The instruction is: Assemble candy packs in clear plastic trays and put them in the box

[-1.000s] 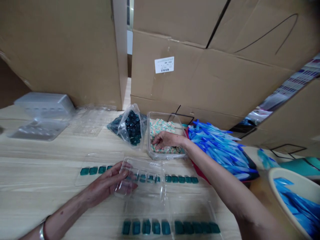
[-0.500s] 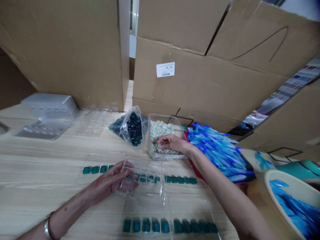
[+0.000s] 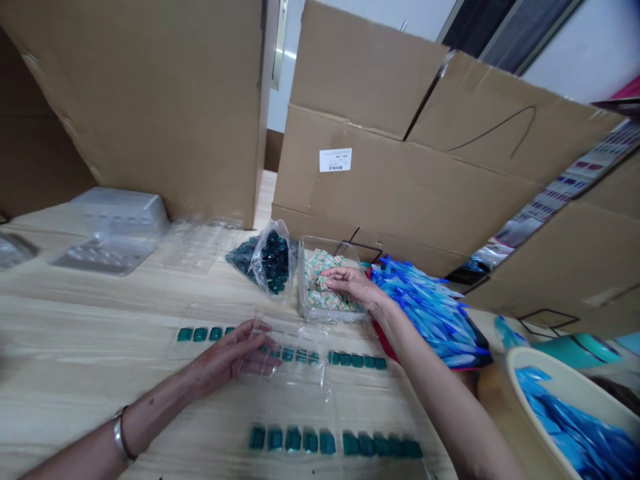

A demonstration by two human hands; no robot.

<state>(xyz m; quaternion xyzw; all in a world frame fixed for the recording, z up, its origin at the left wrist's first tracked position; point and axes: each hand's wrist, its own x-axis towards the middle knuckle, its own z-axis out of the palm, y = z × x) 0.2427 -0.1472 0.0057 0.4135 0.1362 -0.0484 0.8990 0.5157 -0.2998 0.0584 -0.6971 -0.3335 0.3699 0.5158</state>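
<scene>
My left hand [image 3: 247, 350] grips a clear plastic tray [image 3: 293, 330] by its left side, above the table. Through the tray show several teal pieces. My right hand [image 3: 347, 283] is over a clear plastic box [image 3: 327, 315] filled with small striped pieces in pale green, white and orange. Its thumb and fingers pinch one striped piece [image 3: 323, 283]. Several dark teal blocks [image 3: 357, 361] lie in a row to the right of the held tray. Nearer me sit two more rows of teal blocks [image 3: 293, 439] in clear trays. Another short row of teal blocks [image 3: 201, 334] is left of my left hand.
A plastic bag of dark teal blocks [image 3: 275, 263] stands left of the box. Blue slender pieces fill a red tray [image 3: 386, 339] at right. A cream bucket [image 3: 500, 400] holds blue plastic. Clear trays [image 3: 107, 253] lie back left. Cardboard [image 3: 370, 180] walls the rear.
My right hand has risen slightly within the box, and a striped piece now shows between its fingers. My left hand still holds the tray. The whole view has shifted slightly.
</scene>
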